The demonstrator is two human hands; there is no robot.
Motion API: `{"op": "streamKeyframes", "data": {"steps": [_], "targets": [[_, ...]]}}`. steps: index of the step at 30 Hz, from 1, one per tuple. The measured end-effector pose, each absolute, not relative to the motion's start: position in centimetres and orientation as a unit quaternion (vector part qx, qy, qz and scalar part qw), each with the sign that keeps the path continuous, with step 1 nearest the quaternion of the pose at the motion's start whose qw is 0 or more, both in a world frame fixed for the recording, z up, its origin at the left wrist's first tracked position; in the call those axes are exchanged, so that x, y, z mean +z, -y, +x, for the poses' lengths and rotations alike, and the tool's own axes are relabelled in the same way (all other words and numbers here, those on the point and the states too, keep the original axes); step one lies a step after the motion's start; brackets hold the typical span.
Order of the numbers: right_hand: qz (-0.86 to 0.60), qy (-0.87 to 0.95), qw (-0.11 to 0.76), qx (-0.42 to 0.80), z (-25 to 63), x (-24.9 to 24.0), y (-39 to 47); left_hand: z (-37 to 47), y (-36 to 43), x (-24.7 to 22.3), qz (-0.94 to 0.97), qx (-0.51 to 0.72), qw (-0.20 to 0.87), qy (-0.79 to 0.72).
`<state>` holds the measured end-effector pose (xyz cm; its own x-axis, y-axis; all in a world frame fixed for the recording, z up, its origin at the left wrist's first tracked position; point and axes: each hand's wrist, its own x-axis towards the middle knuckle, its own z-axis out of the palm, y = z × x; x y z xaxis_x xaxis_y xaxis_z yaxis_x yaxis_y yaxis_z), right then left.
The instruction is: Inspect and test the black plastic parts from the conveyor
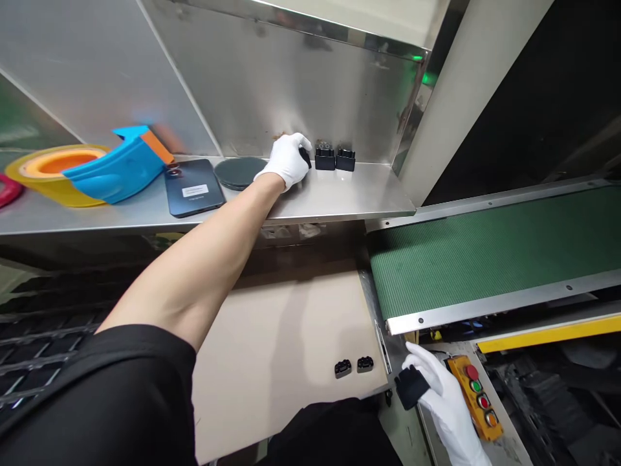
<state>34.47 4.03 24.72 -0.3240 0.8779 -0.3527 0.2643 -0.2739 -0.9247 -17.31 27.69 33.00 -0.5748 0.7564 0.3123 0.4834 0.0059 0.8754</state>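
Observation:
My left hand (pixel 286 158), in a white glove, reaches to the steel shelf (pixel 349 197) with its fingers closed around a small black part (pixel 305 156). Just right of it, two black blocks (pixel 325 157) (pixel 345 159) stand side by side against the shelf's back wall. At the lower right, my right hand (pixel 439 395), also gloved in white, holds a black block (pixel 411 387) between thumb and fingers. Two small black parts (pixel 342 369) (pixel 365 364) lie on the beige tabletop (pixel 272 349) to its left.
Left along the shelf are a dark round disc (pixel 241 172), a phone (pixel 194 188), a blue tape dispenser (pixel 121 171) and a yellow tape roll (pixel 63 194). A green conveyor (pixel 495 252) runs at right, above an orange button box (pixel 475 396).

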Motion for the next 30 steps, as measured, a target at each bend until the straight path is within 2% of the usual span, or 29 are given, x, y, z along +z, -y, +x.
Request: {"op": "streamKeyframes", "data": {"steps": [4,10,15,21,24,27,29,30], "targets": [[-0.521,0.536,0.283,0.601,34.9,23.9,-4.0,-17.6,-27.0,33.3,0.512,0.505,0.086,-0.69],[-0.493,0.525,0.285,0.632,34.9,22.2,-3.2,-16.8,-25.4,34.0,0.642,0.279,-0.016,-0.714],[-0.485,0.515,0.302,0.64,34.8,21.6,-2.2,-17.2,-24.7,33.8,0.651,0.316,-0.003,-0.69],[-0.492,0.507,0.342,0.619,35.3,21.6,-1.4,-17.1,-25.0,34.6,0.673,0.246,-0.031,-0.696],[-0.487,0.52,0.377,0.591,35.8,21.4,-1.3,-15.0,-23.9,36.1,0.651,0.302,-0.023,-0.696],[-0.495,0.529,0.438,0.532,35.9,22.1,-1.3,-8.4,-19.5,37.0,0.624,0.441,-0.042,-0.644],[-0.5,0.538,0.47,0.489,35.5,23.4,-1.3,-1.8,-14.6,36.4,0.618,0.509,0.016,-0.599],[-0.496,0.549,0.483,0.468,35.2,24.2,-1.3,1.7,-11.7,35.6,0.617,0.524,0.087,-0.58]]}}
